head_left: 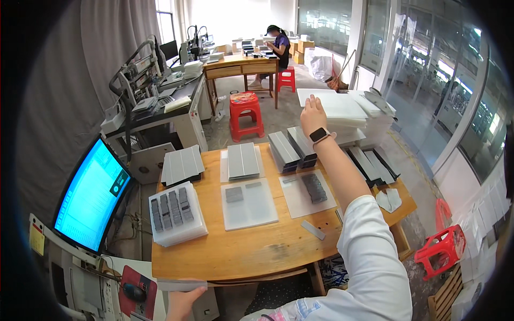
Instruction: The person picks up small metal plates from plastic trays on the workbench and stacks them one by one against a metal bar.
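At the lower edge, my left hand (183, 302) is closed around a flat grey bar-shaped piece (182, 285), thumb on its right end. My right arm stretches far forward, a dark-faced watch (318, 134) on the wrist. My right hand (314, 114) lies with fingers extended on the left part of the top sheet of a tall stack of white sheets (342, 107); its fingertips rest on the surface. On the wooden table (251, 262), a stack of translucent trays (179, 227) carries rows of dark small pieces. Two pale sheets (249, 214) (292, 208) hold further dark pieces.
Grey panels (242, 160) and stacked long grey boxes (284, 150) line the table's far side. A loose grey strip (312, 229) lies nearer. A lit monitor (93, 195) stands left; red stools (246, 115) (441, 249) are on the floor. Another person (280, 45) sits at a far desk.
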The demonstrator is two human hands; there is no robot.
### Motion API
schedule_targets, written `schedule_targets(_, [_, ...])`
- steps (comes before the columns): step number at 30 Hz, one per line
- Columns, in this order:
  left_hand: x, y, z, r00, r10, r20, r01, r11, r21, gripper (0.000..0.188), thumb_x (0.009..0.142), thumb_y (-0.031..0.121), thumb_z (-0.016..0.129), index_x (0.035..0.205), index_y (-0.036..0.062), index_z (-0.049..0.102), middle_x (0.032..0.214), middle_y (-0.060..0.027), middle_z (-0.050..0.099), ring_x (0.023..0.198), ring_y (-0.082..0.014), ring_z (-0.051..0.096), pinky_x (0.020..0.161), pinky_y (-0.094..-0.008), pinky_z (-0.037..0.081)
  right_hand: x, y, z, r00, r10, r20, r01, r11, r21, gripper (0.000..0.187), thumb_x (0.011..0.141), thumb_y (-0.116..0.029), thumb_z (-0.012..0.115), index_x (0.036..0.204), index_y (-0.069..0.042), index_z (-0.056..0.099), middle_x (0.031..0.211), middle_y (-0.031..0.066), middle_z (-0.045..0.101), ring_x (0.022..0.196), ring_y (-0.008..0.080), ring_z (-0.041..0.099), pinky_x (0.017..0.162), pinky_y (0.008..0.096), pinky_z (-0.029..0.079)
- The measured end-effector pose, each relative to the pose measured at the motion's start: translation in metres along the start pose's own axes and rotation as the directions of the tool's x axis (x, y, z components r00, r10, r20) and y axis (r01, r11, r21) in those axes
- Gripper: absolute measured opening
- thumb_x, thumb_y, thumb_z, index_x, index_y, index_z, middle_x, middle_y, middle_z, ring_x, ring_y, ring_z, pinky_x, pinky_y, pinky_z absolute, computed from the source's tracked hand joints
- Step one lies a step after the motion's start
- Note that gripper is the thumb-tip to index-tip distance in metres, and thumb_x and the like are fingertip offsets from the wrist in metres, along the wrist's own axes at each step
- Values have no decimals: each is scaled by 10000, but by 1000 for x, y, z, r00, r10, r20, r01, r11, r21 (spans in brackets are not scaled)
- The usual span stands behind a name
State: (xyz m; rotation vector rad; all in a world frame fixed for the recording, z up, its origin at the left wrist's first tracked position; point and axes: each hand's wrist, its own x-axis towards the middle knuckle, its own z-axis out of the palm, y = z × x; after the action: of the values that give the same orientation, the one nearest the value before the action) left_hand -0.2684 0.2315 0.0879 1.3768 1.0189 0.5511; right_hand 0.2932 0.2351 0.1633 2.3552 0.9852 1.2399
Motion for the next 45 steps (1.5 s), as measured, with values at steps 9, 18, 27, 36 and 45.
schedule_targets(9, [-8, 8, 25, 998, 26, 66, -25, 999, -28, 204, 656, -22, 682, 846, -11, 608, 840, -77, 615, 786, -152, 576, 724, -277, 470, -46, 70, -145, 792, 545, -276, 224, 161, 961, 482, 743, -27, 605, 1205, 12, 473, 1207, 135, 495, 1058, 233, 507, 856, 320, 438])
schedule_targets(18, [15, 18, 73, 991, 106, 82, -69, 930, -360, 240, 671, -15, 684, 893, 9, 596, 852, -62, 612, 786, -128, 566, 725, -254, 469, -244, 2, -169, 786, -386, 483, -618, -507, 601, 337, 759, 7, 617, 1090, 6, 551, 937, 27, 597, 716, 55, 546, 644, 197, 462])
schedule_targets(27, [34, -4, 108, 986, 54, 158, 0, 947, -322, 243, 702, 23, 676, 933, -16, 608, 892, -63, 610, 825, -130, 550, 758, -251, 434, -301, -50, -153, 945, -161, 285, -258, 168, 951, 300, 683, -12, 621, 978, -57, 592, 1005, 149, 543, 922, 281, 529, 804, 358, 440])
schedule_targets(36, [51, -16, 122, 978, -42, 206, 114, 929, -352, 244, 709, 33, 671, 940, -19, 609, 893, -61, 605, 825, -129, 541, 763, -248, 429, -294, -66, -166, 865, -502, 2, 129, 226, 965, 375, 732, -184, 638, 1080, -74, 551, 1209, 161, 471, 1142, 316, 433, 919, 379, 382])
schedule_targets(45, [62, -14, 126, 956, -33, 291, 157, 897, -412, 176, 717, 14, 654, 883, -15, 604, 859, -38, 593, 807, -109, 533, 739, -234, 428, -250, -82, -181, 599, -687, 411, -796, -456, 398, 300, 713, -11, 677, 996, 6, 578, 948, 92, 612, 862, 156, 595, 772, 257, 479])
